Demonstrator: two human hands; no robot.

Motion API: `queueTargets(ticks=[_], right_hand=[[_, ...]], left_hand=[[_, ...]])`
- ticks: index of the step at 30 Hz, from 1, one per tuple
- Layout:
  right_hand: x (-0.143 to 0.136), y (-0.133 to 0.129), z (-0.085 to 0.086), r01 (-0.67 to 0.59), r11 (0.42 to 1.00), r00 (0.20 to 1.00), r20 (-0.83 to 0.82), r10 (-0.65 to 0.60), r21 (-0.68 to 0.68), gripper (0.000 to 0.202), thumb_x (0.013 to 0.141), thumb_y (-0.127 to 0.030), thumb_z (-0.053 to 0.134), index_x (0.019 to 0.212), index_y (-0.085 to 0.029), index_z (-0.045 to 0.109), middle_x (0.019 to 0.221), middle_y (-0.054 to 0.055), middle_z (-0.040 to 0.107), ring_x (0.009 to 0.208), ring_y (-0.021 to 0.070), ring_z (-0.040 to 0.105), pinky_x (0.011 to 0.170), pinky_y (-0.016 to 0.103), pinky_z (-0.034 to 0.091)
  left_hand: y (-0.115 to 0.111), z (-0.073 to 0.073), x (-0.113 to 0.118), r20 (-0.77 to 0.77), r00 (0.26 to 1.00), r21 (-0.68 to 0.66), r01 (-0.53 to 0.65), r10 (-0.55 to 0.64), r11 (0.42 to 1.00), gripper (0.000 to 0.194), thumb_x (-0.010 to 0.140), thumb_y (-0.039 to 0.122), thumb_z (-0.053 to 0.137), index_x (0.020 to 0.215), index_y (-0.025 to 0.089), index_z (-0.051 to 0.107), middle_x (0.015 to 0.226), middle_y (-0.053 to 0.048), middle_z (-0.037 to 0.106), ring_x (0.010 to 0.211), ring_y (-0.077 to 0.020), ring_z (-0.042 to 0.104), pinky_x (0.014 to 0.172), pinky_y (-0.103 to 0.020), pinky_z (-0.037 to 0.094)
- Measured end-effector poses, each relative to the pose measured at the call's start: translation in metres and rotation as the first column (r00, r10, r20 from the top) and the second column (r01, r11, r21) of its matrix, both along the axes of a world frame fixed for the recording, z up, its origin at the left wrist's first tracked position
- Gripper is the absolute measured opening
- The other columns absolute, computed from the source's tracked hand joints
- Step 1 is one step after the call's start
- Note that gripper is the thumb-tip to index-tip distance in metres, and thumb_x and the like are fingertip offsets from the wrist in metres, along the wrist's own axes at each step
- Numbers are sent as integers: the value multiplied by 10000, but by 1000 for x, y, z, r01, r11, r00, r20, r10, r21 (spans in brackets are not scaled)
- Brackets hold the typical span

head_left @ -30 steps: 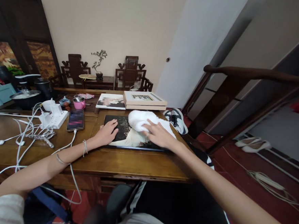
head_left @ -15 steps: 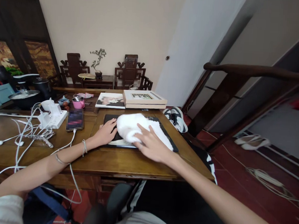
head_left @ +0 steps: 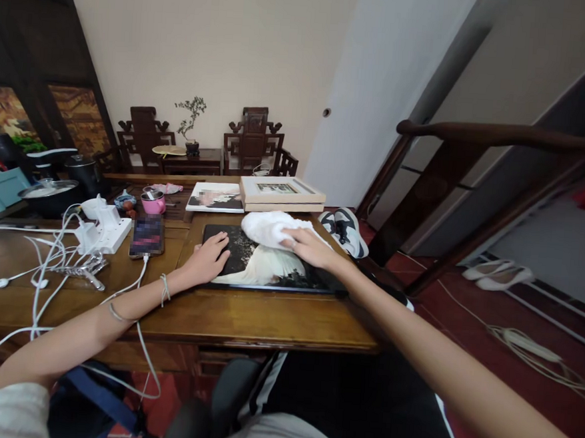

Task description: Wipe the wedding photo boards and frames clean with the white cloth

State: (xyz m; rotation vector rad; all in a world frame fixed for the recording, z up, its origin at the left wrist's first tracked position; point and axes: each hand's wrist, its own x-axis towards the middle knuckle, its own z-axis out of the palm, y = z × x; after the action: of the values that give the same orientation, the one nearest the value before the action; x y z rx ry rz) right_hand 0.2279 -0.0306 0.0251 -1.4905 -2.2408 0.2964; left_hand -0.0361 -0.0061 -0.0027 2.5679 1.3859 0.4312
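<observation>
Nearest lie the dark trousers (head_left: 360,397) of the seated person, just under the front edge of a wooden table (head_left: 275,321). On the table, close to that edge, a dark glossy panel (head_left: 273,271) with a pale printed shape lies flat, its long axis running left to right along the edge. The left hand (head_left: 210,258) rests on the panel's left end, fingers a little apart and flat on the surface, thumb out by the side edge; it holds nothing up.

The right hand (head_left: 315,247) is on a bunched white cloth (head_left: 266,227), which covers part of the panel's far side. Whether fingers and thumb pinch the cloth or only press on it cannot be told at this angle. The cloth stretches mostly leftward from the fingertips, its long axis roughly side to side, with its right part slanting back toward the wrist. The right hand touches it; the left is apart from it, off its left end and slightly nearer the body.

Left of the panel lie a phone (head_left: 147,237) and a white power strip (head_left: 116,235). Just beyond the panel sit a white-edged picture (head_left: 223,201) and a cream frame stack (head_left: 283,204), with a pink mug (head_left: 156,204) farther left. Farther back stand a carved chair (head_left: 253,136) and a small potted tree (head_left: 192,113).
</observation>
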Motion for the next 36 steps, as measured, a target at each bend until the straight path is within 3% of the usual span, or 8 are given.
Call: queueTargets(ticks=[6,11,17,20,25,29,32,36], right_hand=[[-5,15,-2,61,998,998,-12,-61,4,230,844,-304,367,763,-209,560,856,65,666,863,258,569,838,395,419],[-2,-53,-15,25,1000,1000,4,-25,4,313,890,-369,363,910,-213,634,1243,102,621,1235,320,468,1089,552,228],[3,-126,-21,-68,997,998,-9,67,-43,344,909,-436,405,1020,-235,661,1458,85,452,1399,300,298,1161,533,125],[0,-116,-13,-68,994,998,5,68,-88,367,917,-442,381,1038,-232,656,1406,87,515,1396,317,300,1150,563,139],[-20,-47,-4,25,997,994,104,-16,-79,356,932,-319,326,1095,-220,627,1359,85,554,1422,304,237,1118,604,150],[-50,-12,-6,124,992,971,208,-117,-21,375,915,-252,359,1176,-176,617,1327,149,571,1397,365,256,1039,699,163],[-72,-22,-7,17,999,975,218,-27,47,351,889,-242,419,1152,-177,643,1347,142,558,1392,389,242,1029,722,142],[-81,-68,-4,-267,963,954,152,258,40,271,850,-178,464,999,-207,688,1433,72,487,1426,352,186,1080,694,101]], left_hand=[[0,-1,0,6,1000,-7,-9,9,1000,440,964,305,346,1375,177,439,1523,-101,338,1418,-223,286,1118,-499,289],[0,-3,1,2,1000,5,-17,17,1000,446,963,301,341,1379,168,432,1524,-105,334,1419,-219,284,1127,-480,282],[2,-5,1,1,1000,24,-10,10,1000,442,963,294,342,1376,170,438,1520,-113,341,1415,-232,293,1112,-496,302],[1,-3,0,-7,1000,20,-5,5,1000,441,963,284,342,1377,170,438,1520,-114,341,1414,-235,293,1113,-500,299],[1,-5,0,16,1000,14,4,-4,1000,437,959,288,351,1367,172,453,1511,-119,356,1411,-251,299,1103,-525,304],[7,-9,-1,202,979,41,-3,-6,999,457,972,338,312,1360,151,467,1501,-124,372,1404,-236,317,1128,-486,282],[13,-10,-1,440,897,103,-6,-40,995,482,984,365,267,1348,135,484,1464,-110,433,1374,-188,372,1155,-389,267],[15,-8,-2,589,808,111,-34,-38,993,513,992,421,231,1309,145,524,1400,-96,512,1320,-172,445,1149,-360,293]])
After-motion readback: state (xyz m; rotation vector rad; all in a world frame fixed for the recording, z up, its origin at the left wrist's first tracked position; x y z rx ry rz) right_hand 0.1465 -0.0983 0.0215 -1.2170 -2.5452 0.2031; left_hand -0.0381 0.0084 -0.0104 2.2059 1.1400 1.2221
